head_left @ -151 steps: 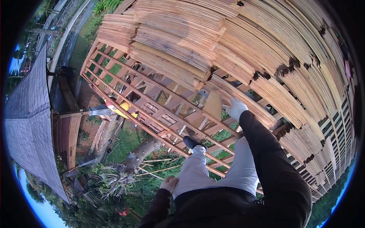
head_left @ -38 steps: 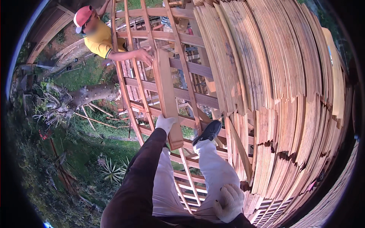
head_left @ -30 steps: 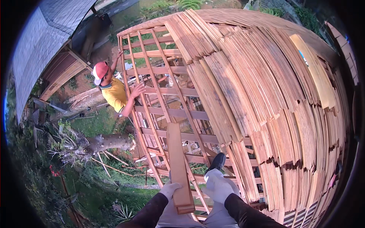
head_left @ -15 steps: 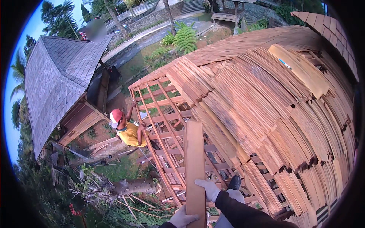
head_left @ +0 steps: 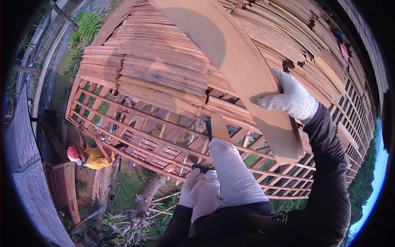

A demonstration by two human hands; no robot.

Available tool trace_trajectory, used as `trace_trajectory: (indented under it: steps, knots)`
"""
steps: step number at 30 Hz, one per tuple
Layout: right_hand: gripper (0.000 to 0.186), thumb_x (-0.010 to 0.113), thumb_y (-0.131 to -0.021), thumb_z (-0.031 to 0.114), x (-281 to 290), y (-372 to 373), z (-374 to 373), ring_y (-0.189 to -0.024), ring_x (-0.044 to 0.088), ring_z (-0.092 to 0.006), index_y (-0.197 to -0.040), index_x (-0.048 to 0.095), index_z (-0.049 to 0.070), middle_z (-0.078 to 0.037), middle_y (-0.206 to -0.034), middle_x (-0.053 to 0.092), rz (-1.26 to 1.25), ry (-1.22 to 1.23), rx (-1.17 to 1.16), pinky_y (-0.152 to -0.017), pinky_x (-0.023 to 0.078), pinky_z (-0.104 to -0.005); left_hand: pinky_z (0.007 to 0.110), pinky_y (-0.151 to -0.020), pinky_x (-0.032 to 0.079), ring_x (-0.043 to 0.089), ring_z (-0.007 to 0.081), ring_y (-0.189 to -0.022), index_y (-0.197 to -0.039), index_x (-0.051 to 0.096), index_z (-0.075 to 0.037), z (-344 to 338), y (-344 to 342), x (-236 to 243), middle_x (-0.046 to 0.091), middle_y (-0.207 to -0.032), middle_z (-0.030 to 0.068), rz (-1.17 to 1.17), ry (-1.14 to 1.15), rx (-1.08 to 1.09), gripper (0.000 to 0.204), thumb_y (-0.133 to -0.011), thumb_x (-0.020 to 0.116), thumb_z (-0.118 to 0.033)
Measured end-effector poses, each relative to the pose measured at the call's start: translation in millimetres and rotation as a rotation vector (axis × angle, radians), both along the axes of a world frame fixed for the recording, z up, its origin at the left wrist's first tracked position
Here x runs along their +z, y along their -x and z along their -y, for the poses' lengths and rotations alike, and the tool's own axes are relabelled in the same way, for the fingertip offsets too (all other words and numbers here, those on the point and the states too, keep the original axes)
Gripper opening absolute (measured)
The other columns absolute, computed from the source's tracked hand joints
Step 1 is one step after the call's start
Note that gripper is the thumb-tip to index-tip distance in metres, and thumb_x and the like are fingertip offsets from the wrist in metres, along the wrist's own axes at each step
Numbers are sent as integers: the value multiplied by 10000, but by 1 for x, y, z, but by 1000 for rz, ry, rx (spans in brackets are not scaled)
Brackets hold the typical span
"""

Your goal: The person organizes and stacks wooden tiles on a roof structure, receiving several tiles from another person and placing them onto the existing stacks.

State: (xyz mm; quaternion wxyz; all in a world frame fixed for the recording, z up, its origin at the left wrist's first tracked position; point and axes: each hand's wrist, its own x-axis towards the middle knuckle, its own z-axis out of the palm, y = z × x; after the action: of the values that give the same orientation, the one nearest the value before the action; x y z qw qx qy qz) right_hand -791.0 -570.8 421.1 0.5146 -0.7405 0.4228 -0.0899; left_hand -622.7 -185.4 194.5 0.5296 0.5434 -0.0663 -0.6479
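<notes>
Boards [head_left: 247, 76], plain-faced, in right hand [head_left: 291, 99]

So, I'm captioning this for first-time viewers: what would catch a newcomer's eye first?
Probably the long board, slanting across the upper middle in the gloved right hand. Dense rows of shingles lie on both sides of it, with the open frame showing below. At lower left, a co-worker in yellow is at the frame's edge.

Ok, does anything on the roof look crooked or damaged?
A short tan board beyond the right knee sits at an angle to the neighbouring stack. Upper right, some board ends look dark and jagged, possibly damaged.
</notes>
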Motion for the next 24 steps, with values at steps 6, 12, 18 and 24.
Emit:
trace_trajectory:
  steps: [6, 12, 18, 24]
  knots:
    - [620, 791, -738, 289, -97, 85, 22, -981, 679, -350, -1231, 541, 7, -232, -1054, 681, -620, 384, 5, -866, 528, -420, 321, -776, 519, 632, 172, -892, -1301, 528, -16, -92, -48, -95, 632, -1065, 92, 285, -466, 56, 458, -901, 670, -187]
    - [511, 717, -755, 257, -219, 124, 24, -983, 653, -397, -1189, 529, 63, -230, -1041, 674, -800, 360, 168, -839, 517, -470, 284, -577, 466, 607, 147, -709, -1149, 597, -72, -188, -70, -127, 623, -906, 40, 184, -876, 144, 303, -889, 693, -194]
    - [496, 718, -763, 222, -314, 141, 35, -1068, 616, -386, -1198, 529, 79, -187, -1130, 639, -844, 384, 163, -891, 504, -472, 363, -675, 521, 655, 228, -820, -1198, 568, -75, -197, -70, -110, 623, -1005, 92, 195, -957, 9, 357, -924, 641, -292]
    - [476, 731, -757, 181, -356, 131, 48, -1104, 597, -367, -1166, 513, 70, -167, -1145, 623, -800, 472, 138, -923, 487, -470, 364, -717, 531, 665, 235, -860, -1233, 551, -89, -180, -81, -114, 624, -1012, 85, 178, -984, -13, 359, -940, 628, -281]
